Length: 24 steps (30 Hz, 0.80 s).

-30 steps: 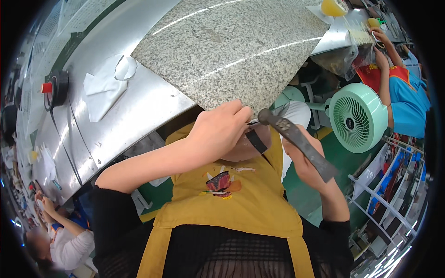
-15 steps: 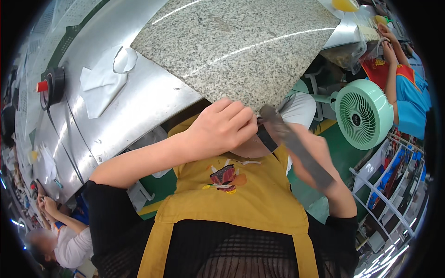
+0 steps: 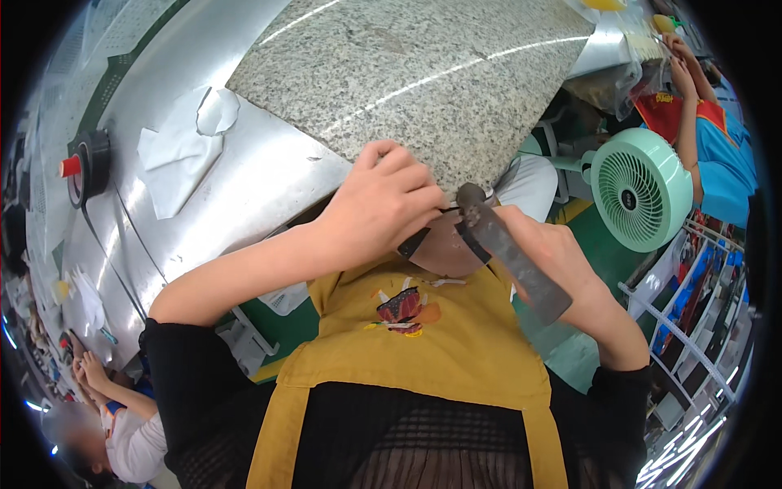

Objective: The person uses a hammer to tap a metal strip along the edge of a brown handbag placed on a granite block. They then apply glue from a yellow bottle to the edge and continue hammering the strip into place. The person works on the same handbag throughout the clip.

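The dark flat tool (image 3: 511, 257) sits at centre, angled toward four o'clock; right hand (image 3: 562, 261) clasps it; left hand (image 3: 383, 204), now lower, pinches its upper end below the granite slab (image 3: 407, 73).

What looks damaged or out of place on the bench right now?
The crumpled white paper on the metal bench, left of the granite slab, looks torn and creased. Nothing else stands out.

The curled left hand (image 3: 383, 204) covers whatever small thing it pinches, so that thing cannot be made out. The long grey metal tool (image 3: 509, 253) hides the right hand's (image 3: 562, 265) fingers. A blurred person sits at the lower-left rim
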Available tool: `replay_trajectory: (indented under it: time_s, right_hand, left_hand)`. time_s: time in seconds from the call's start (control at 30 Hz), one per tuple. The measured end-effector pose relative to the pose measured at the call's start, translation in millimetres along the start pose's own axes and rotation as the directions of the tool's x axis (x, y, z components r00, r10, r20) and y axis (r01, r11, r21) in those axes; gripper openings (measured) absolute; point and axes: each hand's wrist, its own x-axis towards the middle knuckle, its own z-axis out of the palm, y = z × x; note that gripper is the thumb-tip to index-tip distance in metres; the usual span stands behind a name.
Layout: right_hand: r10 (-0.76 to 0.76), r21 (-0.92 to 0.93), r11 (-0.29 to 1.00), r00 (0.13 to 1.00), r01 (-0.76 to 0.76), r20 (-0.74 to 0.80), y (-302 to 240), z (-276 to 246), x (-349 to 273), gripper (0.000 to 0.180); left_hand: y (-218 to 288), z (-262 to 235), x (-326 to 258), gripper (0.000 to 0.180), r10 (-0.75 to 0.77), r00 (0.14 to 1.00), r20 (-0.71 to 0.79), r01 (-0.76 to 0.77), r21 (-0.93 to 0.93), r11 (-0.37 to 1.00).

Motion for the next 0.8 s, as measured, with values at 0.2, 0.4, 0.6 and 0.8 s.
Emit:
replay_trajectory:
  time_s: [0.2, 0.4, 0.6, 0.8]
  right_hand:
    - [0.017, 0.198, 0.980, 0.987, 0.016, -0.161, -2.7, -6.9, -0.4, 0.025]
    - [0.008, 0.159, 0.987, 0.999, 0.000, -0.049, 3.3, -2.3, -1.7, 0.022]
    - [-0.031, 0.075, 0.997, 0.996, 0.037, -0.082, -1.0, 0.5, -3.6, 0.037]
    - [0.007, 0.137, 0.991, 0.998, 0.002, -0.062, 4.7, 10.3, -6.4, 0.038]
  left_hand:
    - [-0.7, 7.5, -5.5, 0.023, 0.217, 0.975, -0.041, -0.203, 0.224, 0.953]
    - [-2.0, 5.8, -1.9, 0.022, 0.229, 0.972, -0.050, -0.213, 0.215, 0.953]
    - [4.5, 7.0, -5.2, 0.019, 0.262, 0.963, -0.067, -0.221, 0.366, 0.904]
    - [0.4, 1.4, -8.5, 0.024, 0.034, 0.998, -0.055, -0.031, 0.047, 0.998]
